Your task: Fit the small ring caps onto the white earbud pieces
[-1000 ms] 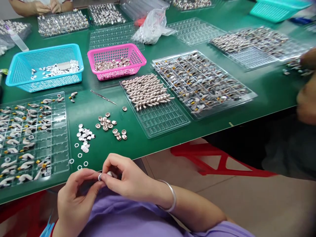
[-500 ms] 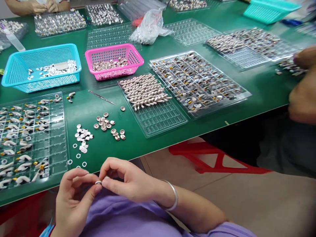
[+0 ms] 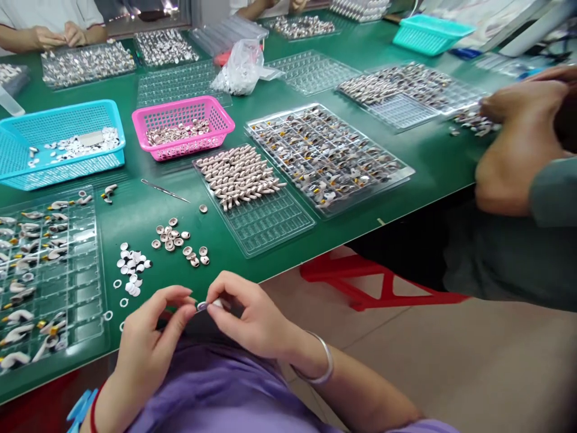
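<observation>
Close above my lap, my left hand (image 3: 155, 328) pinches toward a small white ring-shaped part (image 3: 201, 306), thumb and index fingertips at its left edge. My right hand (image 3: 252, 316) grips a small whitish piece (image 3: 217, 302) between thumb and fingers, right against that ring; most of the piece is hidden. On the table just beyond lie several loose white rings (image 3: 124, 302), a cluster of white round caps (image 3: 130, 264) and several beige cup-shaped shells (image 3: 170, 234). To their left is a clear compartment tray (image 3: 85, 276) with curved earbud-like parts.
Behind stand a blue basket (image 3: 101, 159) and a pink basket (image 3: 180, 151), with tweezers (image 3: 164, 190) in front. Filled trays include one of beige stems (image 3: 238, 174) and a larger one (image 3: 324, 156). A co-worker's arm (image 3: 514, 150) is at the right, above a red stool (image 3: 369, 279).
The view has shifted, so the table contents appear further left. My hands have moved slightly up and right in view, my left fingers less bunched around the ring. The co-worker's arm shows more.
</observation>
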Motion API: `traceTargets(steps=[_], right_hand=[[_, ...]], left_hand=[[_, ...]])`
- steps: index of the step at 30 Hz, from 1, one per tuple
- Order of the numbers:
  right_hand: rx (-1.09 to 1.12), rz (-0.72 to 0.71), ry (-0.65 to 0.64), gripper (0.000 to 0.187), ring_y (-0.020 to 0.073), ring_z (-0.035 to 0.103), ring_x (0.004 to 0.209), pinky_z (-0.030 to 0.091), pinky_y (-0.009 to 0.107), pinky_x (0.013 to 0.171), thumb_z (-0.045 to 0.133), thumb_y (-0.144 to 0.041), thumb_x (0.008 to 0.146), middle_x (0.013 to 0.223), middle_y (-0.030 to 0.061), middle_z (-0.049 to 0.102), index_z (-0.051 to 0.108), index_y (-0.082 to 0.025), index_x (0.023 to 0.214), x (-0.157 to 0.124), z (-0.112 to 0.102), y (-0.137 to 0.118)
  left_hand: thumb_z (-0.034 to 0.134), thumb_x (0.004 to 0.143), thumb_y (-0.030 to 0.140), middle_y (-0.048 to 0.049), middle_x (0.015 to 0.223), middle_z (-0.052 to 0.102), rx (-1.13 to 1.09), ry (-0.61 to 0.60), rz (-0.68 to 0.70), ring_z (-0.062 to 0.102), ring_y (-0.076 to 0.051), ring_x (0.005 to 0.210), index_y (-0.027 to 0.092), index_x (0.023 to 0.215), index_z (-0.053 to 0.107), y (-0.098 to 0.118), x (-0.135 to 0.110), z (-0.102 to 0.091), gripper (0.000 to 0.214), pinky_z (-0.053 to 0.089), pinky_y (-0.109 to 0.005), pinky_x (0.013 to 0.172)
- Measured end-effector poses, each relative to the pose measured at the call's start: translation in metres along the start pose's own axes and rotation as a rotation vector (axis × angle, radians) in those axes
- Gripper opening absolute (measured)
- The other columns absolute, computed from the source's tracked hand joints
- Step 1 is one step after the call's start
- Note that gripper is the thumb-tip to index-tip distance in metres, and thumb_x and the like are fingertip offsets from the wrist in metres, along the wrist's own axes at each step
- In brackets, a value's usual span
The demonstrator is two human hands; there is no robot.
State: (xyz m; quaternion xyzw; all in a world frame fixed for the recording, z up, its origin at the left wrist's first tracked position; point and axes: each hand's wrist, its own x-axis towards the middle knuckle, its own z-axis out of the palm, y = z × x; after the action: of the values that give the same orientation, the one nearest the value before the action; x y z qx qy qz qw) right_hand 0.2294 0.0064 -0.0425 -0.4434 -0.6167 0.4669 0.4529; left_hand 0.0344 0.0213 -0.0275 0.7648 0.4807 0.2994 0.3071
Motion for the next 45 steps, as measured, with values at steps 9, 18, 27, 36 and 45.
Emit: traceTargets(steps=[9,18,27,36,45], right_hand=[[0.136,0.099,0.06,0.004,0.013,0.056,0.072,0.047,0.025,0.066,0.059,-0.021,0.09,0.084,0.0023,0.06,0.06,-0.018,0.088,0.001,-0.021,0.012],[0.112,0.11,0.046,0.007,0.0134,0.06,0.07,0.05,0.025,0.066,0.056,-0.021,0.088,0.08,0.0031,0.064,0.06,-0.017,0.083,0.008,-0.017,0.007],[0.249,0.096,-0.066,0.005,0.0092,0.051,0.058,0.044,0.021,0.056,0.058,-0.019,0.084,0.068,-0.0028,0.054,0.056,-0.018,0.08,0.013,0.013,0.0],[0.251,-0.007,-0.049,0.005,0.0106,0.059,0.069,0.052,0.022,0.065,0.056,-0.014,0.084,0.091,0.0056,0.069,0.056,-0.018,0.083,0.003,0.022,-0.009],[0.185,0.014,-0.027,0.006,0.0123,0.066,0.074,0.055,0.024,0.068,0.056,-0.014,0.085,0.103,0.008,0.074,0.055,-0.02,0.083,-0.002,0.028,-0.011]], left_hand=[[0.059,0.092,0.026,-0.01,0.083,0.069,0.644,0.102,0.146,0.062,-0.03,0.079,0.015,0.087,0.073,-0.004,0.065,0.022,0.019,0.048,-0.04,0.069],[0.057,0.092,0.03,-0.0052,0.087,0.066,0.55,0.109,0.072,0.063,-0.019,0.071,0.019,0.083,0.067,-0.007,0.046,0.0,0.017,0.049,-0.031,0.063],[0.071,0.082,0.027,0.0027,0.08,0.069,-0.246,0.129,-0.255,0.064,-0.011,0.067,0.029,0.106,0.074,0.002,0.009,-0.005,0.024,0.051,-0.017,0.056],[0.077,0.08,0.026,0.0029,0.081,0.067,-0.532,0.178,-0.359,0.066,-0.011,0.073,0.028,0.086,0.075,-0.008,-0.009,-0.002,0.006,0.054,-0.018,0.067],[0.073,0.082,0.021,-0.001,0.091,0.07,-0.335,0.177,-0.246,0.068,-0.014,0.078,0.031,0.097,0.08,-0.005,-0.018,-0.007,0.019,0.055,-0.018,0.062]])
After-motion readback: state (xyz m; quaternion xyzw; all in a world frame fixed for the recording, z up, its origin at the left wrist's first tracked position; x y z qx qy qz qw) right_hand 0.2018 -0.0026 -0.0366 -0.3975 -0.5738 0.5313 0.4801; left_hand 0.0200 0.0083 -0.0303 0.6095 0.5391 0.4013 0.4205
